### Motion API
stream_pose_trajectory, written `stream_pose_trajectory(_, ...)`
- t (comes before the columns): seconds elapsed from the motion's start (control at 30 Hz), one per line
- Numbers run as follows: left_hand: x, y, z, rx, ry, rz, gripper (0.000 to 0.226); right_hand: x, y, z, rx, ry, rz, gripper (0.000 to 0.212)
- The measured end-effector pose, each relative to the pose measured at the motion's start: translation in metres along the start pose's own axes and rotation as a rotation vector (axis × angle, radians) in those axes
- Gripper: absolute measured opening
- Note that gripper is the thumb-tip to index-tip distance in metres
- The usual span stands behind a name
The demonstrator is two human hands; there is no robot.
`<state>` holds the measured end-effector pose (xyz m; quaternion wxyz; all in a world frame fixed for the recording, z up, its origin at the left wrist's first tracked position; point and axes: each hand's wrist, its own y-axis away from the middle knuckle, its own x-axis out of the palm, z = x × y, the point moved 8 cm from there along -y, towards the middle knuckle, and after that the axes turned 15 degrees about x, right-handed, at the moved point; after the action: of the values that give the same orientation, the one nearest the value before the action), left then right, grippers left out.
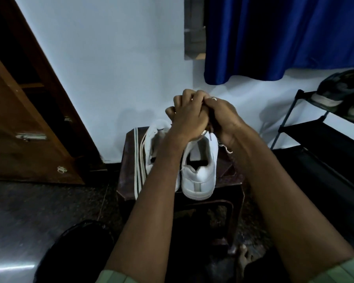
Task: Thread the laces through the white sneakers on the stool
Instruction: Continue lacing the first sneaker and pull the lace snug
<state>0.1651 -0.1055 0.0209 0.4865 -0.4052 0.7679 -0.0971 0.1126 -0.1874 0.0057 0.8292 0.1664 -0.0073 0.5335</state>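
On my feed, the dark stool [229,170] bears two white sneakers [198,176], heels toward the camera; loose laces [140,158] lie flat along its left edge. My left hand [189,117] and right hand [223,117] meet above the right shoe, fingers curled together around a lace end (partly hidden); a shoe rack [307,127] at right holds a dark shoe [341,84].
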Motion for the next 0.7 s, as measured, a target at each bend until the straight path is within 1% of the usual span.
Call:
stream_pose_trajectory(0.07, 0.014, -0.001, 0.001, -0.032, 0.073, 0.075, 0.025, -0.027, -0.014, -0.005, -0.01, 0.109, -0.096, 0.023)
stream_pose_trajectory(0.17, 0.027, -0.001, 0.006, -0.096, 0.073, 0.15, 0.024, -0.069, -0.029, -0.016, -0.097, 0.264, -0.275, 0.023)
stream_pose_trajectory(0.23, 0.035, -0.003, 0.006, -0.11, 0.103, 0.2, 0.022, -0.091, -0.045, -0.034, -0.112, 0.359, -0.337, 0.025)
stream_pose_trajectory(0.27, 0.04, -0.003, 0.006, -0.106, 0.09, 0.246, 0.026, -0.099, -0.057, -0.046, -0.08, 0.41, -0.355, 0.024)
stream_pose_trajectory(0.3, 0.045, -0.002, 0.005, -0.104, 0.054, 0.305, 0.036, -0.103, -0.067, -0.058, -0.032, 0.482, -0.364, 0.018)
stream_pose_trajectory(0.33, 0.049, 0.0, 0.005, -0.107, 0.013, 0.37, 0.047, -0.105, -0.075, -0.069, 0.017, 0.57, -0.361, 0.007)
stream_pose_trajectory(0.4, 0.057, 0.003, 0.006, -0.126, -0.071, 0.493, 0.057, -0.107, -0.084, -0.082, 0.087, 0.723, -0.362, 0.038)
stream_pose_trajectory(0.43, 0.059, 0.003, 0.008, -0.134, -0.116, 0.535, 0.058, -0.106, -0.084, -0.085, 0.102, 0.737, -0.35, 0.049)
stream_pose_trajectory(0.5, 0.061, 0.002, 0.011, -0.139, -0.191, 0.553, 0.058, -0.104, -0.083, -0.089, 0.113, 0.683, -0.307, 0.056)
stream_pose_trajectory(0.57, 0.061, 0.0, 0.014, -0.151, -0.23, 0.54, 0.055, -0.105, -0.083, -0.094, 0.079, 0.717, -0.267, 0.068)
stream_pose_trajectory(0.6, 0.061, 0.0, 0.014, -0.154, -0.261, 0.537, 0.052, -0.104, -0.084, -0.096, 0.067, 0.776, -0.248, 0.069)
stream_pose_trajectory(0.7, 0.058, -0.002, 0.02, -0.175, -0.328, 0.496, 0.05, -0.106, -0.089, -0.103, 0.018, 0.918, -0.232, 0.057)
